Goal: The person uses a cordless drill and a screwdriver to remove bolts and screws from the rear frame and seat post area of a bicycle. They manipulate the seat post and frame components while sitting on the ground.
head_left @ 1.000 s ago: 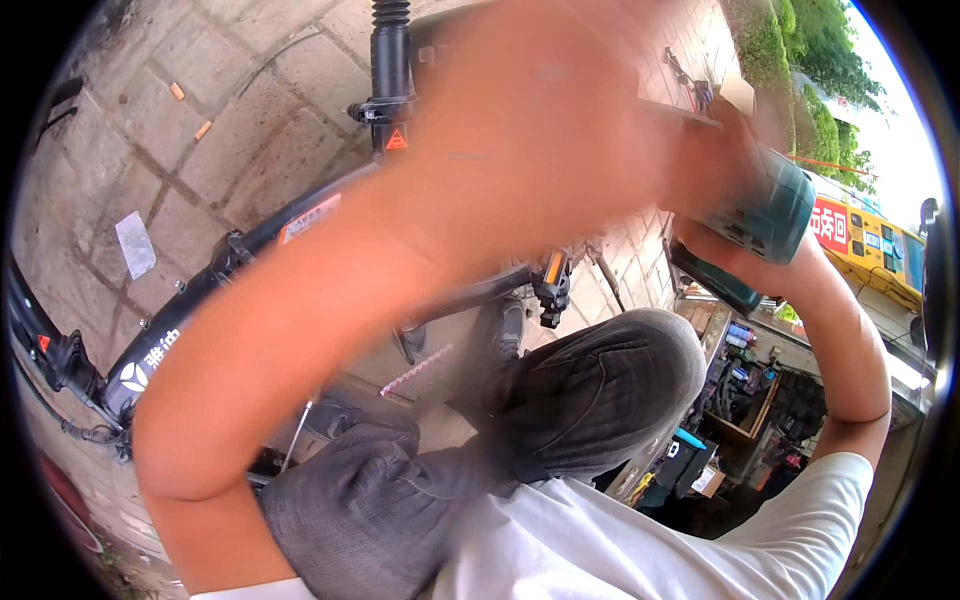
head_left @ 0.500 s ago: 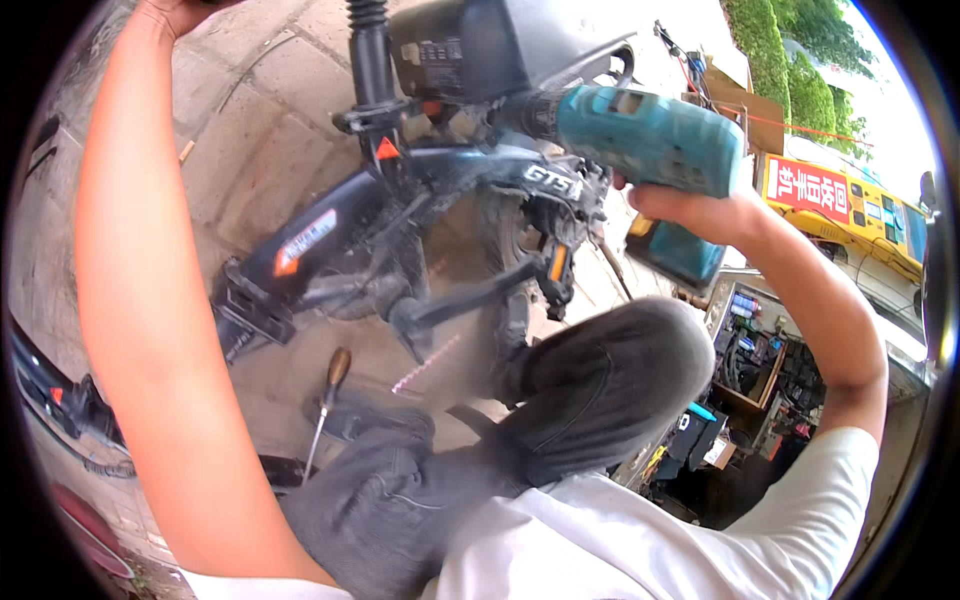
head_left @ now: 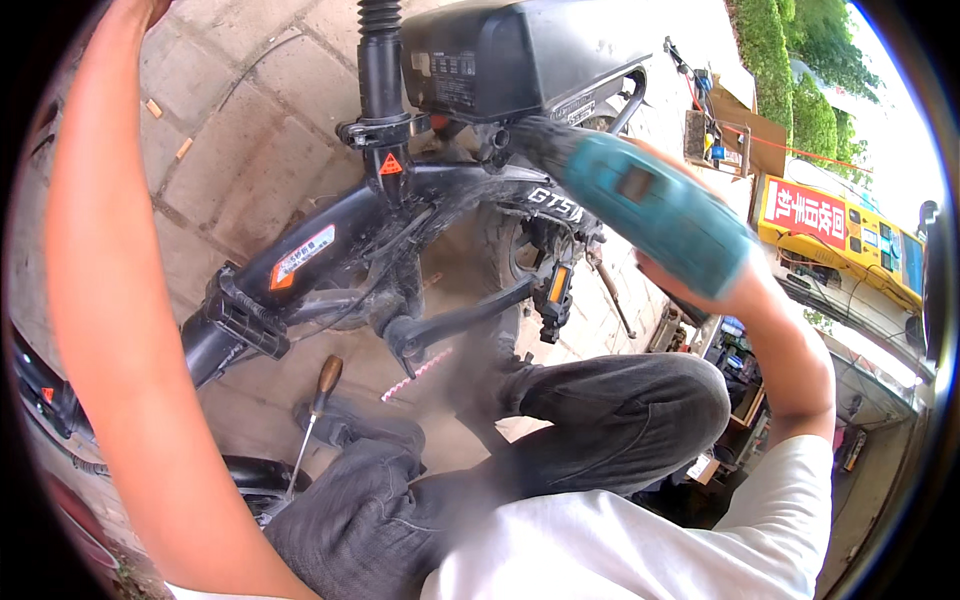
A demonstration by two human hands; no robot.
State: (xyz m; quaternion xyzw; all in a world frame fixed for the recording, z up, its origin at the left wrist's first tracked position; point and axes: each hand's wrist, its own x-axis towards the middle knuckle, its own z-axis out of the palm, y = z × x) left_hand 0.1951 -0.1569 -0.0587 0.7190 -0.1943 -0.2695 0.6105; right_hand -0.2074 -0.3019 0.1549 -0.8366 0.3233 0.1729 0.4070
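My right hand [head_left: 738,285] grips a teal cordless drill [head_left: 655,210], which is smeared by motion. The drill's dark front end points left, toward the gap between a black box [head_left: 575,60] and the black frame [head_left: 310,250] of a folding bike. Whether its tip touches anything there, I cannot tell. My left arm reaches up to the top left corner; only a sliver of my left hand [head_left: 150,6] shows, its fingers cut off by the edge. Between box and left arm stands the ribbed black seat post [head_left: 380,80] with its clamp.
A wooden-handled screwdriver [head_left: 328,375] leans by my shoe, near a pink-and-white twisted strip [head_left: 415,375]. The bike's pedal [head_left: 555,300] juts out beside my knee [head_left: 670,395]. Tools and boxes crowd the right, under a yellow case [head_left: 845,230].
The drill's rear end has swung down and the drill now slants more steeply. My right forearm has shifted left and down. My left arm has moved a little to the left.
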